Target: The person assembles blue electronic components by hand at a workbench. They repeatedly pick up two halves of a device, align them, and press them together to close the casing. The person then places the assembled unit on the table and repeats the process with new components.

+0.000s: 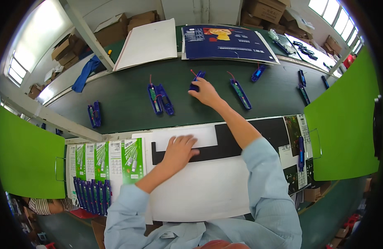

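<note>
My right hand (206, 92) reaches out over the dark green belt, its fingers closed round a blue plastic casing (195, 86) with a thin red wire sticking out. The fingers hide much of that casing. My left hand (180, 151), slightly blurred, hovers over or rests on a white sheet (206, 135) and a black mat (258, 135), fingers stretched out with nothing in them. Left of my right hand lie an opened pair of casing halves (160, 99) with a green circuit board. To its right lies another blue casing (241, 94) with a board and a red wire.
Several filled blue casings (92, 195) stand in a row at the lower left, below green-and-white printed boxes (133, 159). One blue casing (301, 153) lies at the bench's right end. Green panels (345, 120) flank both sides. Printed cardboard (224, 43) lies beyond the belt.
</note>
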### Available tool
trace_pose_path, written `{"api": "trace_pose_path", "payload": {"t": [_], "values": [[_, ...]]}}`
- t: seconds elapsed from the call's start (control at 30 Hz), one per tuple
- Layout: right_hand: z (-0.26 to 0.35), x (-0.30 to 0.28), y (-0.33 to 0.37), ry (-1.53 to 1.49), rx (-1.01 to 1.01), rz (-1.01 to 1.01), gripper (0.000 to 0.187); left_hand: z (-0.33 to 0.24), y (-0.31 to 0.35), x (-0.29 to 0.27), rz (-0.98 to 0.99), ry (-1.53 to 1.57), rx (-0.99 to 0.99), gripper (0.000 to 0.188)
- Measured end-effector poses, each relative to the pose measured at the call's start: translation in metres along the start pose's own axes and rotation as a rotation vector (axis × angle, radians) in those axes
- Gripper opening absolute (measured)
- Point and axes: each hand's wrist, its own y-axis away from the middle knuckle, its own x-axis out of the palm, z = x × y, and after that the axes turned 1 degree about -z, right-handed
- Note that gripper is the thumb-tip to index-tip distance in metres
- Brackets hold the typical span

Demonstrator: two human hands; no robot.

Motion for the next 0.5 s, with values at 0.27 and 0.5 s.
{"api": "trace_pose_path", "payload": {"t": [0.27, 0.5], "values": [[0.061, -0.16, 0.242, -0.432, 0.105, -0.382, 0.021, -0.05, -0.216, 0.089, -0.304, 0.048, 0.299, 0.048], [0.111, -0.164, 0.344, -0.183, -0.058, -0.511, 0.025, -0.059, -0.234, 0.099, -0.342, -0.004, 0.254, 0.018]]}}
